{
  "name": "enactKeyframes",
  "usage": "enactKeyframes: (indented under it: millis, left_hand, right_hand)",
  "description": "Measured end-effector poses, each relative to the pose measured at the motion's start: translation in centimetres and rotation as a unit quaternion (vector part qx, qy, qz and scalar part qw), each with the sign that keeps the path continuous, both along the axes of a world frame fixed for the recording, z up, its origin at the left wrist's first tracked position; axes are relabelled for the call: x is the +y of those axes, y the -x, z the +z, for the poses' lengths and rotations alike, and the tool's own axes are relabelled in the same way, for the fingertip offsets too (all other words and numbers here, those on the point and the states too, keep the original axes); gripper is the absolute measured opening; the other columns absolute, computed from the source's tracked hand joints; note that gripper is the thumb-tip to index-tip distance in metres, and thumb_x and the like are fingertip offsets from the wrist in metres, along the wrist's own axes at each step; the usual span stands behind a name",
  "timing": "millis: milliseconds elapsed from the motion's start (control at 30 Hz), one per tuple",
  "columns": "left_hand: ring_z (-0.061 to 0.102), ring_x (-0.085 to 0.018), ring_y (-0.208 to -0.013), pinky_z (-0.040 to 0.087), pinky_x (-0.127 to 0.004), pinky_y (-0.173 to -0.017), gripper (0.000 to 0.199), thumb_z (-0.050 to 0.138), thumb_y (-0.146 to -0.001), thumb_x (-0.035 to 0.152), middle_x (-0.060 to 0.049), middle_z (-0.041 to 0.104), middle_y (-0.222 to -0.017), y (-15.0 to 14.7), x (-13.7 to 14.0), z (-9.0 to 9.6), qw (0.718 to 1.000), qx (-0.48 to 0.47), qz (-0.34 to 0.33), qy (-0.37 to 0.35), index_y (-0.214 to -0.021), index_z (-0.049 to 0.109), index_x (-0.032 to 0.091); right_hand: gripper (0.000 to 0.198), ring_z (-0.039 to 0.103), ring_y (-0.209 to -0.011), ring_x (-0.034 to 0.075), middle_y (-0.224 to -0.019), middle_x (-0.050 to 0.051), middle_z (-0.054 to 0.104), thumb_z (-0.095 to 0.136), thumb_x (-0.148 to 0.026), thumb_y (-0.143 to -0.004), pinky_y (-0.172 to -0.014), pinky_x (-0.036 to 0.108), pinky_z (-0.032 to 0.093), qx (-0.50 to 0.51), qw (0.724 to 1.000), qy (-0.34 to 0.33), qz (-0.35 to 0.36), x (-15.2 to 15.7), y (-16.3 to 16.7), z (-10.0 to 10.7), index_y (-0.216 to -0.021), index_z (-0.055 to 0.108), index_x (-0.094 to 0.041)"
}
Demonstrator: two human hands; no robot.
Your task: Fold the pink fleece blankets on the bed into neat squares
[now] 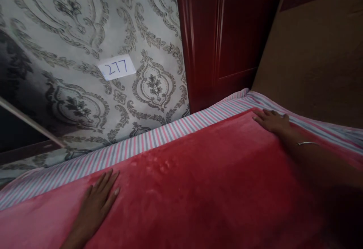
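Note:
A red plush blanket [198,181] lies spread over a striped bed sheet [159,137] in white, pink and grey. My left hand [99,200] rests flat on the blanket at the lower left, its fingers stretched out. Toward the blanket's far right corner, my right hand [270,120] also lies palm down with fingers spread. A thin bracelet [307,143] circles the right wrist. Lighter and darker patches show across the blanket's pile, and a few small dents mark it near the far edge.
Behind the bed stands a wall with grey patterned wallpaper [154,84], bearing a paper marked 277 [117,67]. A dark red wooden door [238,30] adjoins it. A large cardboard piece [317,60] leans at the right. Something dark with a light edge is at far left.

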State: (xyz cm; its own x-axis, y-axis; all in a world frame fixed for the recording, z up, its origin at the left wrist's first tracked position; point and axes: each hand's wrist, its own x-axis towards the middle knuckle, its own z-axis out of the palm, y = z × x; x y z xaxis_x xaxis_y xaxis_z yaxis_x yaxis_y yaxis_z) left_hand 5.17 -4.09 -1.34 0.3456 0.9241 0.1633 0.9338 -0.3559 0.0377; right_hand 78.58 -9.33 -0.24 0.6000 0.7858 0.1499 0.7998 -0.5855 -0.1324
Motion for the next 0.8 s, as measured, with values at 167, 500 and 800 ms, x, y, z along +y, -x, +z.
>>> enactKeyframes:
  millis: [167,500,800]
  left_hand:
    - [0.029,-0.028,-0.153,0.025,-0.057,-0.122,0.063,0.03,-0.098,0.049,-0.007,0.036,-0.163,0.1,0.2,-0.2,1.0,0.002,-0.007,-0.009,-0.155,0.043,0.025]
    - [0.036,-0.027,-0.15,0.026,-0.058,-0.122,0.06,0.031,-0.098,0.05,-0.005,0.042,-0.161,0.8,0.1,-0.3,0.999,-0.034,-0.009,-0.018,-0.153,0.044,0.031]
    - [0.032,-0.026,-0.152,0.024,-0.057,-0.123,0.061,0.033,-0.097,0.048,-0.002,0.038,-0.163,1.2,0.0,-0.6,0.999,-0.033,0.001,0.003,-0.155,0.042,0.033]
  right_hand:
    - [0.057,0.032,-0.149,0.035,-0.159,0.013,0.041,0.03,-0.048,-0.102,-0.117,0.062,0.028,-0.041,0.973,-0.045,0.221,2.3,7.3,0.7,-0.148,0.053,-0.023]
    - [0.063,0.029,-0.15,0.038,-0.163,0.009,0.036,0.026,-0.056,-0.101,-0.116,0.069,0.025,0.035,0.99,0.003,0.136,5.1,1.2,-1.1,-0.153,0.046,-0.027]
    - [0.059,0.035,-0.145,0.042,-0.16,0.018,0.039,0.03,-0.049,-0.102,-0.109,0.071,0.033,0.046,0.996,-0.063,0.043,4.2,-2.3,-1.7,-0.148,0.05,-0.019]
